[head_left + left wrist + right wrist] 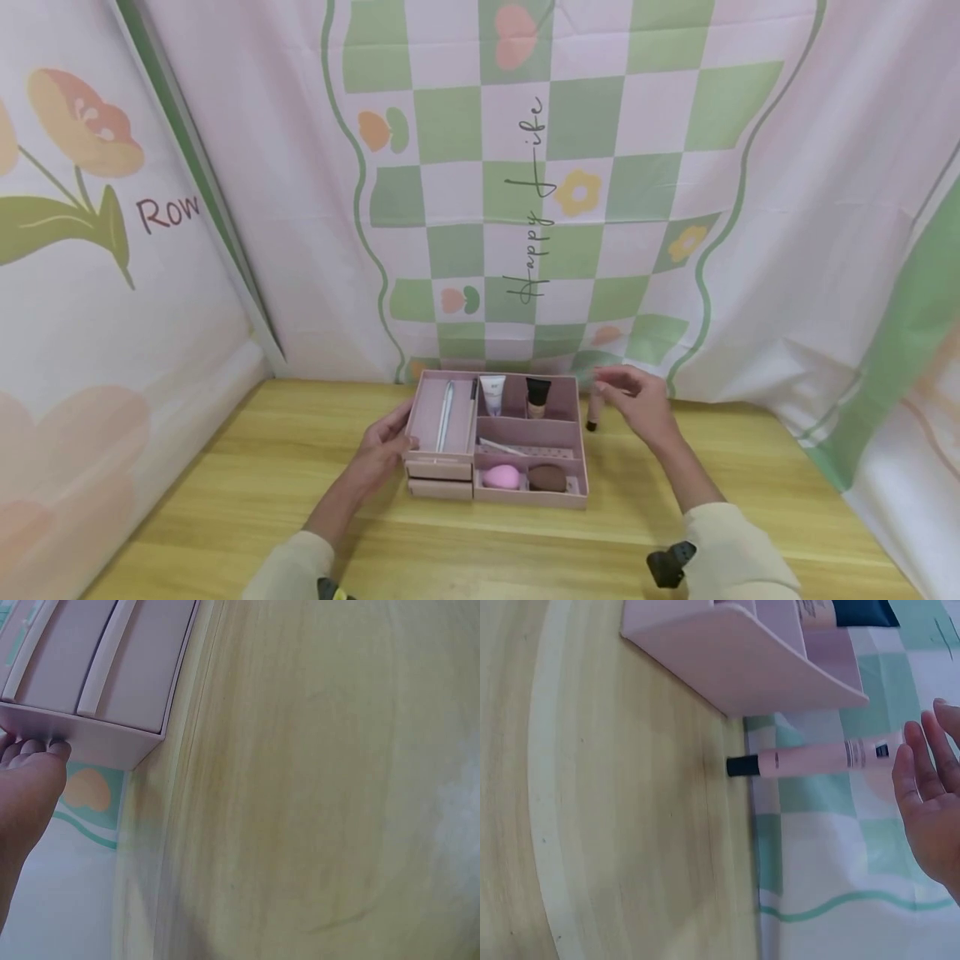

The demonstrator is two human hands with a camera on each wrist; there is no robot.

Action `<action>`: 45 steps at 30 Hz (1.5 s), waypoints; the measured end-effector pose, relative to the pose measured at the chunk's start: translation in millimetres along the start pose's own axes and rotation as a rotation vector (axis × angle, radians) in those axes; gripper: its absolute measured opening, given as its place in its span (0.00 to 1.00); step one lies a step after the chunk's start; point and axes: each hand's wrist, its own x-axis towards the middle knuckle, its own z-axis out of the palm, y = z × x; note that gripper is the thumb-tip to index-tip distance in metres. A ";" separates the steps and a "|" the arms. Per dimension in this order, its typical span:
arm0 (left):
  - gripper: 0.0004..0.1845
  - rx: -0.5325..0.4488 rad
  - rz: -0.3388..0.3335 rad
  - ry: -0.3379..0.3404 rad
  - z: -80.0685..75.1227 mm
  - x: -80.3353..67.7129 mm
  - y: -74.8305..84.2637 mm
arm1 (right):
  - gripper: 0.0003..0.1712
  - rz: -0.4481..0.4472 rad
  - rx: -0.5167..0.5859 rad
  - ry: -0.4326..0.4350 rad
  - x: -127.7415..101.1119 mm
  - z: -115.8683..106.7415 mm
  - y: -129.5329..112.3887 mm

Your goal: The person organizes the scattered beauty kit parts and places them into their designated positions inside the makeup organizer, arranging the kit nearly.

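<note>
Low in the head view's centre, a pink organizer (495,492) sits on the wooden table (225,500). Its front compartment holds a pink sponge (501,477) and a brown sponge (547,477); farther back stand a white tube (492,394) and a black-capped tube (537,397). The left hand (382,450) rests straight fingers against the organizer's left wall. Right of the organizer, a slim pink tube (817,758) stands cap-down against the backdrop. The right hand (637,400) hovers at its top, fingers relaxed, grasping nothing.
</note>
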 end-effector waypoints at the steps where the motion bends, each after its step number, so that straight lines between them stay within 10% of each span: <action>1: 0.42 0.000 0.000 -0.001 -0.3 -0.1 -0.2 | 0.17 0.003 0.013 0.011 0.6 -2.3 1.4; 16: 0.42 0.002 -0.008 0.018 1.1 0.1 -0.4 | 0.25 0.192 -0.027 0.138 1.2 -22.9 28.8; 30: 0.43 -0.004 0.003 0.017 0.4 -0.2 -1.1 | 0.36 0.266 0.014 -0.035 10.8 -15.3 31.4; 45: 0.42 -0.001 0.000 0.014 -0.3 -0.5 -0.8 | 0.28 0.244 0.020 -0.024 19.7 0.3 29.3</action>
